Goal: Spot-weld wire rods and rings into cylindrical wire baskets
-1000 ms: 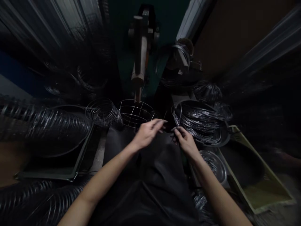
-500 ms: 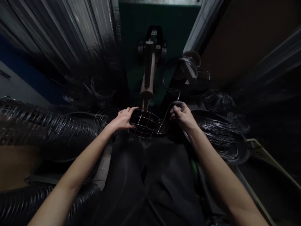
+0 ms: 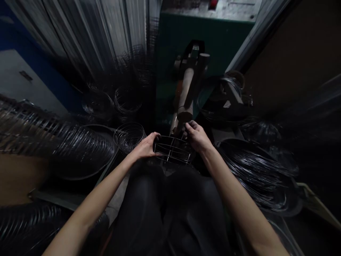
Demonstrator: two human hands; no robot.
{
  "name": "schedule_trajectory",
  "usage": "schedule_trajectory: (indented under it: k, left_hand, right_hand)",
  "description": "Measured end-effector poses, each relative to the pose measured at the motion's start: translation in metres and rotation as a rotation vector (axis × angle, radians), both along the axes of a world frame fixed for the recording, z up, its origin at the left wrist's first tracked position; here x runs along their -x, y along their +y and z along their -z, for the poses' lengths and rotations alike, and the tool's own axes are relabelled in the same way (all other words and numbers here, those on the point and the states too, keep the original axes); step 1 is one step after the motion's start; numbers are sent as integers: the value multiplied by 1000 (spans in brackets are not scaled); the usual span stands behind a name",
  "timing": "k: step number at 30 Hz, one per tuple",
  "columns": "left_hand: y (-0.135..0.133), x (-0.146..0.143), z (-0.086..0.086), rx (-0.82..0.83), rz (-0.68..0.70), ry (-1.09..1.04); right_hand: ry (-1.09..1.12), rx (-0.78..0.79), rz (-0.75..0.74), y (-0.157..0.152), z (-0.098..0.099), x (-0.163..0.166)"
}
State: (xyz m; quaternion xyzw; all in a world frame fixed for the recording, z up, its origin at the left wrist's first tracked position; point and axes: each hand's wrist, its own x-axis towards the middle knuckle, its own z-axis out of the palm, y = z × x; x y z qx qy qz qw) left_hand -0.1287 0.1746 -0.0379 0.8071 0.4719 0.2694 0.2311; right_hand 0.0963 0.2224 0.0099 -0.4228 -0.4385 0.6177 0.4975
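In the head view a round wire cage (image 3: 168, 159) of thin rings joined by short cross wires is level over my lap. My left hand (image 3: 146, 146) grips its left side, thumb below and fingers above. My right hand (image 3: 196, 137) is closed in a pinch at the cage's far right edge, on a thin wire that is mostly hidden by the fingers and the dark. Just beyond the cage, the round metal arm (image 3: 186, 90) of a green machine (image 3: 223, 39) points toward me, its lower end close to my right fingertips.
A round tub (image 3: 290, 204) of loose bent wires stands at right. To the left, a long stack of wire rings (image 3: 53, 138) leans over a dark basin (image 3: 77, 174). More wire rings (image 3: 129, 137) stand beside my left hand. Coiled wire (image 3: 231, 85) hangs near the machine.
My right hand has moved left with the bent wire, in to the cage by the machine's arm. My left hand still holds the cage. The whole view has shifted.
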Motion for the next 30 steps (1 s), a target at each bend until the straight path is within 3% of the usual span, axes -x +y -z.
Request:
schedule_trajectory:
  k: [11, 30]
  left_hand:
    - [14, 10, 0, 8, 52, -30]
    - [31, 21, -1, 19, 81, -29]
  right_hand:
    - [-103, -47, -96, 10, 4, 5]
    - [-86, -55, -60, 19, 9, 15]
